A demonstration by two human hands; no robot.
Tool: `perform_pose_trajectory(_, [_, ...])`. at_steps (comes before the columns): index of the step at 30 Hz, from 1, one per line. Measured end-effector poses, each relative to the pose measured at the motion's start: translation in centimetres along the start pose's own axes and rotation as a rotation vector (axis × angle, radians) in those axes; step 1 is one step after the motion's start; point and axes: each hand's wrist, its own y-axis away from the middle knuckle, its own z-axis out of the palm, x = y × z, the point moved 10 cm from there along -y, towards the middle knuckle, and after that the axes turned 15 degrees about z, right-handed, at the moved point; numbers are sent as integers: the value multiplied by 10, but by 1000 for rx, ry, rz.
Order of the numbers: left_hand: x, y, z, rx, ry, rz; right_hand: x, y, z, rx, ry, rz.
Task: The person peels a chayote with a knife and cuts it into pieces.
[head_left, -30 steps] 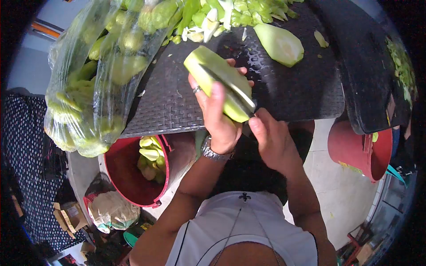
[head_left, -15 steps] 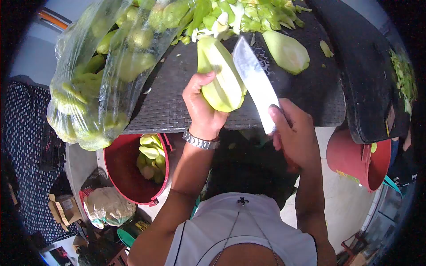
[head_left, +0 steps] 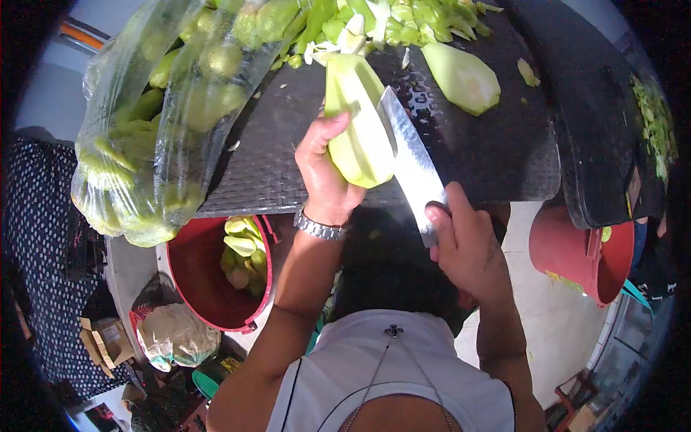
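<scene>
My left hand [head_left: 322, 162] is wrapped round a peeled pale-green fruit [head_left: 358, 122], its thumb along the near side. The fruit is long and faceted with flat cut faces, and stands tilted over the table's front edge. In my right hand [head_left: 464, 248] is a broad-bladed knife [head_left: 414, 155], its tip pointing up and away from me. The blade lies close beside the fruit's right side; whether it touches cannot be made out. Another peeled fruit [head_left: 461, 78] rests on the dark woven table [head_left: 281, 155] to the right. Green peelings [head_left: 417, 21] are heaped at the back.
A clear plastic bag of green fruit [head_left: 155, 137] hangs over the table's left edge. Below stands a red bucket [head_left: 194, 277] with fruit pieces inside. Another red bucket [head_left: 568, 248] is at the right, below a black chair-like surface [head_left: 604, 144]. A sack [head_left: 176, 335] sits on the floor.
My right hand has drawn the knife down toward me along the fruit's right side. The fruit in my left hand has tilted and shifted slightly.
</scene>
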Motion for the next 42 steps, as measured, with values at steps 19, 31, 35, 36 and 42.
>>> perform_pose_trajectory(19, [-21,-10,24,-144,-9,-148,-1,-22,35,-369,-500,236])
perform_pose_trajectory(31, [8,-60,7,24,-160,-31,-35,-56,30,-628,-977,270])
perform_pose_trajectory(35, [11,-60,6,-112,84,-169,-72,-85,-15,-405,-896,105])
perform_pose_trajectory(36, [12,-58,8,-140,163,-192,-83,-98,-27,-333,-855,43])
perform_pose_trajectory(42, [9,-55,3,-109,248,-242,-115,-150,-69,322,-14,-290])
